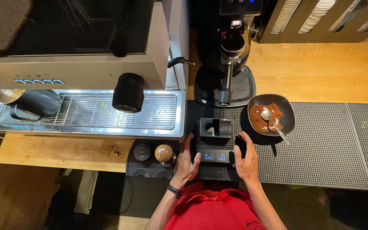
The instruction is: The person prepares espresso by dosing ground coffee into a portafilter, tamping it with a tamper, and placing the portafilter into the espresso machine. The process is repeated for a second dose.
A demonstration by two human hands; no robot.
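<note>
**Both hands frame a small scale on the bar mat**

Red fabric (211, 211) fills the bottom edge, nearest the lens; from it two bare forearms rise, the left one wearing a dark wristband (174, 191). Left hand (185, 164) rests at the left end of a black digital scale (215, 156), fingers loosely spread, thumb touching the front near its lit blue display; right hand (246, 158) stands at the right end, fingers open and slightly curled against the side; neither hand pinches anything. On the scale sits a black stand (214, 128), between the two hands and just above the display.

Scale and stand lie on a dark ribbed mat (329, 145); just right of them is a dark bowl (273, 114) of brown coffee grounds with a metal spoon (271, 121) lying in it. Behind stands a black grinder (231, 51) on the wooden counter (316, 72); to the left, an espresso machine (86, 64) with a steel drip tray (86, 113) carrying a dark jug (33, 104); a wooden-topped tamper (164, 152) sits just left of the left hand.
</note>
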